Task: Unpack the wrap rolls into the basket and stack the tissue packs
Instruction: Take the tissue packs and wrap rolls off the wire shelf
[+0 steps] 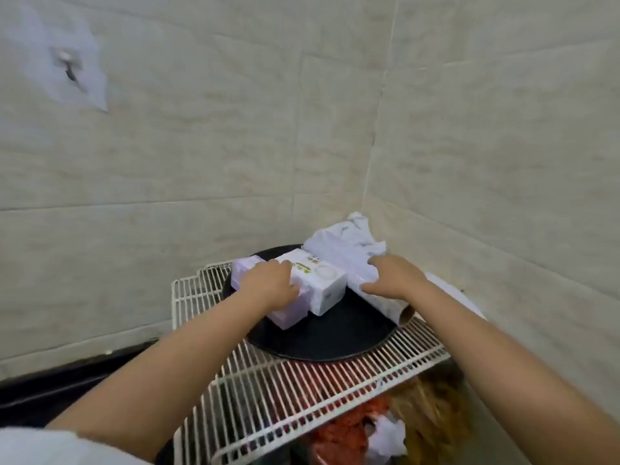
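Two tissue packs lie side by side on a black round tray [328,337]: a lilac pack [288,313] and a white pack [327,290] with a green label. My left hand [271,283] rests on top of them, fingers curled over the lilac pack. A long wrap roll [379,303] in white plastic, its cardboard core showing at the near end, lies along the tray's right side. My right hand [392,276] presses down on the roll. A crumpled white bag [359,236] sits behind it in the corner.
The tray stands on a white wire rack [302,391] set in a tiled corner. Under the rack lie red and brown items and a white crumpled wrapper [389,437]. A metal wall hook [68,70] is high on the left wall.
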### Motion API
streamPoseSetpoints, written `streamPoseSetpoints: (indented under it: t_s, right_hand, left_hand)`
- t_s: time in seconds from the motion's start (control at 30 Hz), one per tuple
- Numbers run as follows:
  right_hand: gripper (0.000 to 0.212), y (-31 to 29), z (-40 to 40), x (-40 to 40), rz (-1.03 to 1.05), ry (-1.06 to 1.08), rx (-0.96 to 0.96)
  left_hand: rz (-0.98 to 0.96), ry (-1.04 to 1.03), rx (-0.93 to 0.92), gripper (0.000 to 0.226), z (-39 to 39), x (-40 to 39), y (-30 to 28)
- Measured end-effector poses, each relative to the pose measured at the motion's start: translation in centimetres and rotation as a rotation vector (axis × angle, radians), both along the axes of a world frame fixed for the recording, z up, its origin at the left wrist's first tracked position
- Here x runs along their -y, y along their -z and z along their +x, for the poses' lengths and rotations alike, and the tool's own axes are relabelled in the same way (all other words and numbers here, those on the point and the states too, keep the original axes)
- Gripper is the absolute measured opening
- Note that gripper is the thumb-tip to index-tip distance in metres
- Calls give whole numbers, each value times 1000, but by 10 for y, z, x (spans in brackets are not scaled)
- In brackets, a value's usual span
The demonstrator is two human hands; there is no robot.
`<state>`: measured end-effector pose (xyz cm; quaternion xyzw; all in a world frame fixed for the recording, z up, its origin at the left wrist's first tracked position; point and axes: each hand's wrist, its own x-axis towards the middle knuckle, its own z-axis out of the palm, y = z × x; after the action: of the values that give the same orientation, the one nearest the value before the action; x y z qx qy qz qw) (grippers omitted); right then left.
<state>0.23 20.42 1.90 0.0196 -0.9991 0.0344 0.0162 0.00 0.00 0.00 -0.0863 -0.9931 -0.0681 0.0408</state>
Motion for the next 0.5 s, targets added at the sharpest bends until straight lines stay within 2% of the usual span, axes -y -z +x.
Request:
streamPoseSetpoints:
  t_s: [0.17, 0.27, 0.33, 0.43, 0.47, 0.5]
  right_hand:
    - [100, 21, -52, -26, -45, 41, 126]
    - [106, 29, -72, -31, -124, 12, 153]
    - [93, 34, -77, -29, -101, -7, 157]
    - [35, 35, -80, -26, -56, -28, 100]
    - [29, 35, -81, -27, -59, -31, 99]
    - [33, 35, -81, -28, -75, -38, 105]
  left_hand:
    - [72, -104, 9, 37, -36, -41, 3]
    - [46, -166, 46, 43, -51, -58, 8]
    - [-14, -226, 53, 52, -63, -68, 7]
    - [-89, -289, 90, 62, -78, -83, 1]
    - [-107, -304, 110, 61, -83, -86, 0]
    - [-128, -320, 125, 59, -87, -89, 0]
